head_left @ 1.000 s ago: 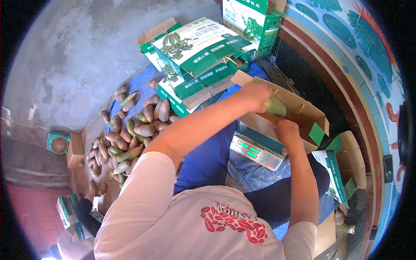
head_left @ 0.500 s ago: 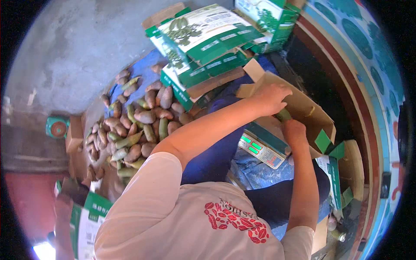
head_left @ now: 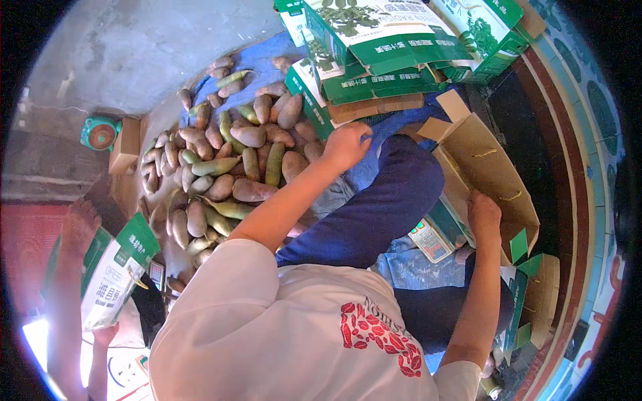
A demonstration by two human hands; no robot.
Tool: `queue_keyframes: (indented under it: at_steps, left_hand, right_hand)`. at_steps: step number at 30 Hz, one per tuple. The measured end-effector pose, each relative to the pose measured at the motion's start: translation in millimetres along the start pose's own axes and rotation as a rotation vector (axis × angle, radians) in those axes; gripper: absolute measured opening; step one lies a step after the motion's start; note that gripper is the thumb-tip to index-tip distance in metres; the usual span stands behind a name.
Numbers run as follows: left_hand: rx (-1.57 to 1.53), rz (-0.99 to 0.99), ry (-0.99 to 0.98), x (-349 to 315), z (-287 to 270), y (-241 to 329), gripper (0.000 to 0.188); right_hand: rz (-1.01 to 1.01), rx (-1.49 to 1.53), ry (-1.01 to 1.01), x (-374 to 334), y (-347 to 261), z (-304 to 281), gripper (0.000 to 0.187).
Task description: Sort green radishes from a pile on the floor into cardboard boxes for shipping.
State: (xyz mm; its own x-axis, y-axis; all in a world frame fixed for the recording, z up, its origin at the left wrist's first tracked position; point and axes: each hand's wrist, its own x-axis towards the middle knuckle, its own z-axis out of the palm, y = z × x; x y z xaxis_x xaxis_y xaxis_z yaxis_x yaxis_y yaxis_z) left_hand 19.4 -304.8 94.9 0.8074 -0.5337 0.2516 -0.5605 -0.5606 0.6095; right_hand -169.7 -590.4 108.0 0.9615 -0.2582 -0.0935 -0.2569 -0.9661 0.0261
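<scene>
My left hand (head_left: 348, 144) hovers between the radish pile and the stacked cartons, fingers loosely curled and apart with nothing visible in them. A large heap of radishes (head_left: 249, 136), some green and many brownish, lies to its left. My right hand (head_left: 484, 212) is closed at the near wall of an open brown carton (head_left: 498, 157); its fingertips are partly hidden. Yellow cord loops show inside this carton. Just left of that hand is a digital scale (head_left: 431, 240) with a lit green display, partly covered by my knee.
Green and white cartons (head_left: 394, 50) are stacked at the far side. Another carton (head_left: 538, 294) stands by my right forearm. At the left, another person's hands hold a green and white carton (head_left: 110, 281). A small green round device (head_left: 100, 134) sits near the wall.
My left hand has moved left from the open carton toward the pile. My right hand no longer shows the green radish it was at. The other person's carton has come further into view.
</scene>
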Motion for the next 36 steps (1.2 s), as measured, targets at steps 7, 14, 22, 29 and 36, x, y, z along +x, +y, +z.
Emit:
queue_keyframes:
  at_steps: [7, 14, 22, 29, 36]
  left_hand:
    - [0.409, -0.302, -0.366, -73, 14, -99, 0.016]
    - [0.601, -0.644, -0.744, -150, -12, -169, 0.026]
    - [0.552, -0.809, -0.85, -220, -22, -207, 0.031]
    - [0.555, -0.811, -1.039, -255, -3, -217, 0.035]
    - [0.528, -0.753, -0.965, -273, -13, -207, 0.043]
  right_hand:
    - [0.037, -0.003, -0.014, 3, 0, 5, 0.011]
    - [0.031, -0.026, -0.031, 2, 3, 8, 0.013]
    - [0.039, 0.053, -0.046, 0, -2, -3, 0.014]
    - [0.041, 0.03, -0.05, 2, -3, 0, 0.014]
    - [0.079, 0.084, -0.105, 1, -6, -7, 0.017]
